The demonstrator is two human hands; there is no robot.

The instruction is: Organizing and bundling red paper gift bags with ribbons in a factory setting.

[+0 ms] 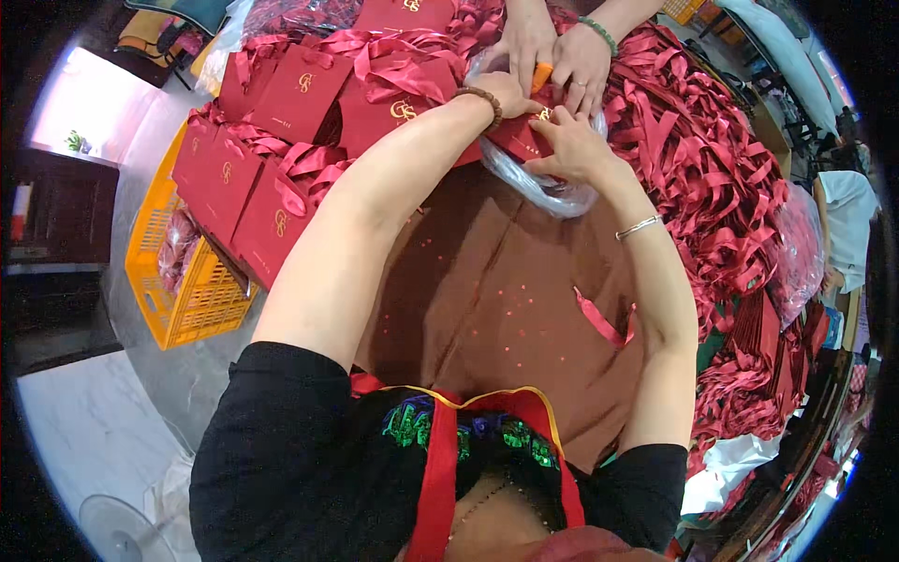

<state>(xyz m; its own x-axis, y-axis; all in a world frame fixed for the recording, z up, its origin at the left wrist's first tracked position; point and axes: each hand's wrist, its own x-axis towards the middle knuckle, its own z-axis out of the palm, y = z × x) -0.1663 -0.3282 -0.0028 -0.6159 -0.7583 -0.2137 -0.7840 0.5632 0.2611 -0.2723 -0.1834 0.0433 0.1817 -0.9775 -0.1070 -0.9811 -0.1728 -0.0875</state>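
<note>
My left hand (510,94), with a bead bracelet at the wrist, and my right hand (571,142), with a thin bangle on the forearm, both grip a dark red folded paper bag (518,138) lying in a clear plastic wrapper (548,194). The bag sits at the far side of a brown table (506,281). Right across from me, another person's two hands (560,49) touch the same bag, and one has an orange piece (541,75) by its fingers and a green bead bracelet at the wrist.
Several red paper bags with ribbon handles (281,140) are piled at the left. A heap of red ribbons (712,159) covers the right side. One loose ribbon (604,323) lies on the table. An orange plastic crate (183,281) stands on the floor at left.
</note>
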